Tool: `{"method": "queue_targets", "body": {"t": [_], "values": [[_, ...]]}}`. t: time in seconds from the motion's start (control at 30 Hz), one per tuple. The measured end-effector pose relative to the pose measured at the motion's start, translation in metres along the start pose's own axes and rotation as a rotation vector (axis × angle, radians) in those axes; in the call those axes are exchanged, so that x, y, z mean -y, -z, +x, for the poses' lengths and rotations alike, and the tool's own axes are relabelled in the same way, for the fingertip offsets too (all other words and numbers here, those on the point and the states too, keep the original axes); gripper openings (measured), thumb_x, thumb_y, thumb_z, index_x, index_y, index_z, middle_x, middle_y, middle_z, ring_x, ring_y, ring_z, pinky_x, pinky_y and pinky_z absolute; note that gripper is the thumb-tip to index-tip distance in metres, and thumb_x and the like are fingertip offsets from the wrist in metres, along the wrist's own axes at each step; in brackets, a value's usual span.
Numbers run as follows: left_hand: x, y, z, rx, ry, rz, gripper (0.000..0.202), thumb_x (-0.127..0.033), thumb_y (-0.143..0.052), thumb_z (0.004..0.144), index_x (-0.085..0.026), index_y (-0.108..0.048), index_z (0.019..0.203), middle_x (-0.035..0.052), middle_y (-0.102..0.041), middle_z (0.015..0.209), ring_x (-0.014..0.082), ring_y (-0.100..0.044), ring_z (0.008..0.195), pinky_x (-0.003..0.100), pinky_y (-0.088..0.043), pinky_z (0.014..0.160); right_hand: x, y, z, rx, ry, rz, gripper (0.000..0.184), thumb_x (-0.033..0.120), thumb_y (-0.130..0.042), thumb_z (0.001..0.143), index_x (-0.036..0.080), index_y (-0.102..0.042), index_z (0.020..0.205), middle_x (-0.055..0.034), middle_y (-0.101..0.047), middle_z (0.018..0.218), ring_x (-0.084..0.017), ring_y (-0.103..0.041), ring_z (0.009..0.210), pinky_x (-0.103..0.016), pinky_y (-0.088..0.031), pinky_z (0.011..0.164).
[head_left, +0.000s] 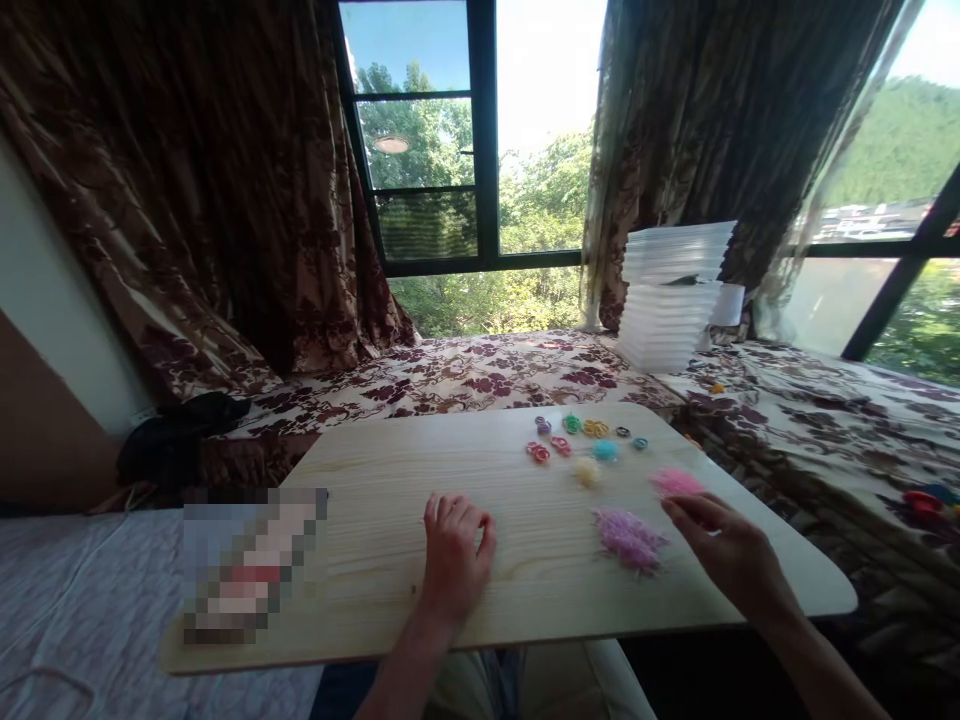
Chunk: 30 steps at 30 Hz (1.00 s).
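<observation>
My left hand (457, 550) rests on the pale wooden tabletop near its middle, fingers curled and the thumb meeting the index finger; anything in the pinch is hidden. Over the right part of the board, my right hand (724, 550) has its fingertips pinched together beside a pink pile of small bits (678, 482); what they hold is too small to make out. Between the hands lies a purple pile of thin, short pieces (630, 540). Beyond it are a cream pile (586, 472) and a light-blue pile (604, 450).
Small coloured rings lie in groups towards the far edge: red (538, 452), green (572, 424), yellow (595, 428) and others. A blurred-out patch (255, 570) covers the board's left end. White stacked sheets (671, 300) stand on the flowered ledge (480, 375) by the window.
</observation>
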<state>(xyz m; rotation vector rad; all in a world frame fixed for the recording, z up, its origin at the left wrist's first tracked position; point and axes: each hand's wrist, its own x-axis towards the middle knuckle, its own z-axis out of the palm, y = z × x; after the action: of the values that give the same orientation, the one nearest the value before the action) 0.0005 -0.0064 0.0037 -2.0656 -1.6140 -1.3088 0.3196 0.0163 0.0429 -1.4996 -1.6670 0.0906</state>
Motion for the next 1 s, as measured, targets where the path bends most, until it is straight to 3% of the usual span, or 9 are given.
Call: {"method": "queue_targets", "body": {"t": [0.13, 0.27, 0.57, 1.0], "values": [[0.001, 0.000, -0.001, 0.005, -0.014, 0.006, 0.019, -0.013, -0.051, 0.086, -0.022, -0.061, 0.072, 0.0023, -0.065, 0.077, 0.0217, -0.057, 0.087, 0.050, -0.034, 0.102, -0.032, 0.017, 0.016, -0.042, -0.074, -0.163, 0.032, 0.048, -0.051, 0.077, 0.024, -0.072, 0.077, -0.0070, -0.072, 0.086, -0.023, -0.066, 0.071, -0.033, -0.049, 0.066], [0.003, 0.000, -0.001, 0.012, -0.017, 0.014, 0.020, -0.014, -0.051, 0.087, -0.022, -0.061, 0.072, 0.0026, -0.066, 0.077, 0.0225, -0.058, 0.088, 0.049, -0.036, 0.100, -0.046, 0.015, 0.030, -0.035, -0.103, -0.308, 0.032, 0.043, -0.050, 0.078, 0.023, -0.074, 0.079, -0.0088, -0.072, 0.090, -0.024, -0.067, 0.078, -0.032, -0.046, 0.065], [0.002, 0.002, -0.001, 0.030, -0.015, 0.015, 0.019, -0.016, -0.052, 0.088, -0.021, -0.061, 0.072, 0.0031, -0.066, 0.077, 0.0231, -0.058, 0.089, 0.049, -0.035, 0.100, -0.055, 0.013, 0.038, 0.058, -0.107, -0.511, 0.032, 0.034, -0.048, 0.082, 0.022, -0.077, 0.084, -0.0104, -0.072, 0.097, -0.023, -0.065, 0.072, -0.032, -0.040, 0.059], [0.004, 0.001, -0.001, 0.031, -0.005, 0.016, 0.021, -0.016, -0.052, 0.088, -0.021, -0.061, 0.070, 0.0032, -0.065, 0.076, 0.0227, -0.058, 0.088, 0.048, -0.036, 0.099, -0.054, 0.018, 0.037, 0.080, -0.124, -0.551, 0.031, 0.036, -0.049, 0.082, 0.022, -0.077, 0.085, -0.0082, -0.072, 0.097, -0.024, -0.066, 0.079, -0.030, -0.043, 0.060]]}}
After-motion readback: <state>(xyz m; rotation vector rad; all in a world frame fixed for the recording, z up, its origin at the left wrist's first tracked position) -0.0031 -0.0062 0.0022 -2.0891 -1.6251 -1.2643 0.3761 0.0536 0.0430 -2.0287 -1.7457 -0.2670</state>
